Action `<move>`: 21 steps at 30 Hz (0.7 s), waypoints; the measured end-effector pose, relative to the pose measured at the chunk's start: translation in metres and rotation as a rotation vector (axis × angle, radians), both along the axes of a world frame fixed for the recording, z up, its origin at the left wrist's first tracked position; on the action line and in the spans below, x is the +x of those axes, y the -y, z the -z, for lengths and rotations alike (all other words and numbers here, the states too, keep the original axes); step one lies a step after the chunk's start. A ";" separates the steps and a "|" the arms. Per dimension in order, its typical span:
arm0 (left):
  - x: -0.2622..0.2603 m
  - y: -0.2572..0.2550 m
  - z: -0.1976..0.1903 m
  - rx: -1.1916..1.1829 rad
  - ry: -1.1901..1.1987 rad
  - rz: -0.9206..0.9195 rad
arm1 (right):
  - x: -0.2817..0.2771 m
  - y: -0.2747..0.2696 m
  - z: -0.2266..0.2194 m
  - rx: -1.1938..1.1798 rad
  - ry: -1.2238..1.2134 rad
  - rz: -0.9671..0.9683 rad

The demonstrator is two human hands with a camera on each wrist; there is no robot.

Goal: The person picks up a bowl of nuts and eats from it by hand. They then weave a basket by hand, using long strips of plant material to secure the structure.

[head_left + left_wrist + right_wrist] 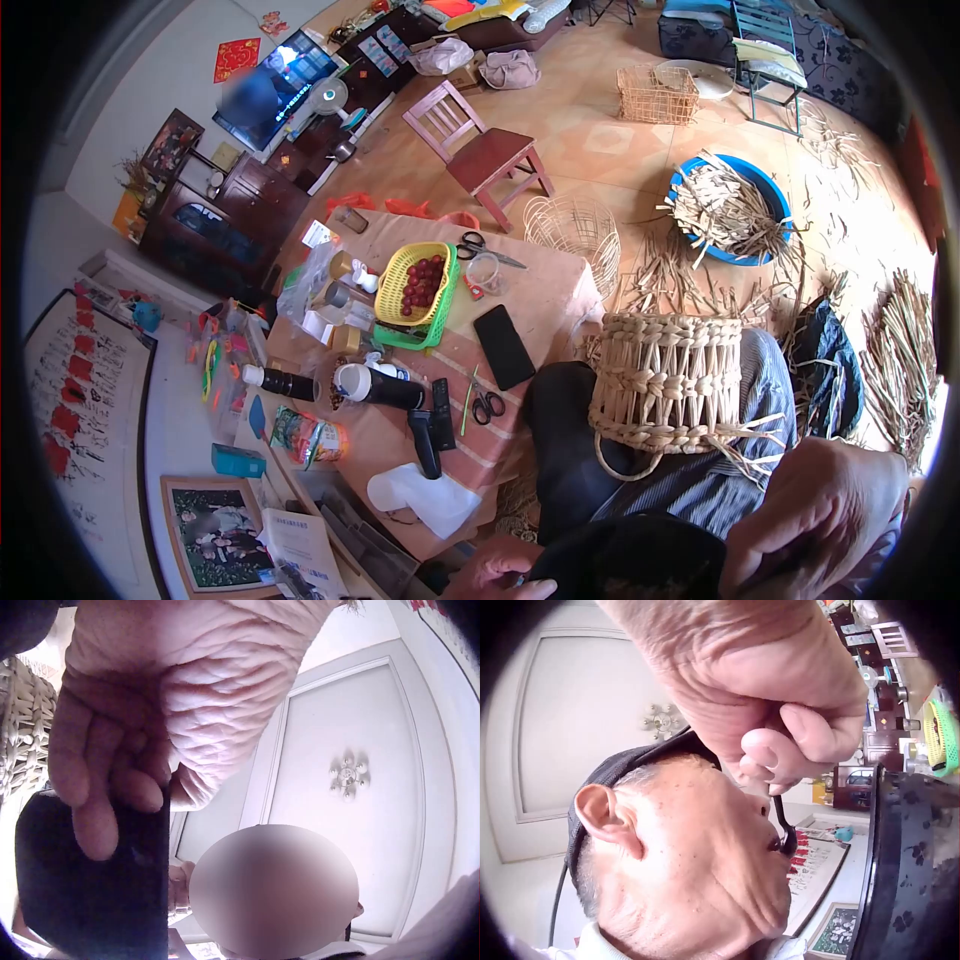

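At the bottom of the head view my left hand (495,568) grips a black bowl (600,545), its thumb at the rim. In the left wrist view the fingers of the left hand (112,742) lie along the bowl's dark side (90,900). The right wrist view shows clover shapes on the bowl's wall (911,862). My right hand (780,712) pinches the thin handle of a black spoon (782,817), whose bowl end is at the person's mouth. From the head view, the right hand (820,510) is raised beside the bowl, and the spoon is hidden.
A woven straw basket (668,385) with loose strands sits on the lap. The table to the left bears a yellow basket of red fruit (412,285), a phone (504,346), scissors (488,407) and bottles. A blue tub of straw (780,205) stands on the floor.
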State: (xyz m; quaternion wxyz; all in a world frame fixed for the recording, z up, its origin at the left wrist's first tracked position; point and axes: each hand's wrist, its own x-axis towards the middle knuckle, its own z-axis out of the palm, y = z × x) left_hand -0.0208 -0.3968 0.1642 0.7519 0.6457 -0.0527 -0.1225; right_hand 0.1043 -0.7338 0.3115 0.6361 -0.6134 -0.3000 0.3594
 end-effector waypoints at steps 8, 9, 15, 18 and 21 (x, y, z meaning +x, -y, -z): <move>0.018 0.001 -0.026 0.197 -0.186 0.110 | -0.024 -0.002 0.038 -0.481 0.790 0.134; 0.029 0.006 -0.039 0.230 -0.200 0.143 | -0.029 -0.005 0.043 -0.520 0.827 0.151; 0.016 0.026 -0.011 0.378 -0.143 -0.259 | -0.049 -0.018 0.071 -0.696 0.985 0.291; 0.015 0.001 0.009 0.281 -0.300 -0.180 | -0.051 -0.023 0.077 -0.748 1.011 0.355; 0.012 -0.005 0.014 0.324 -0.302 -0.203 | -0.049 -0.027 0.077 -0.677 0.946 0.379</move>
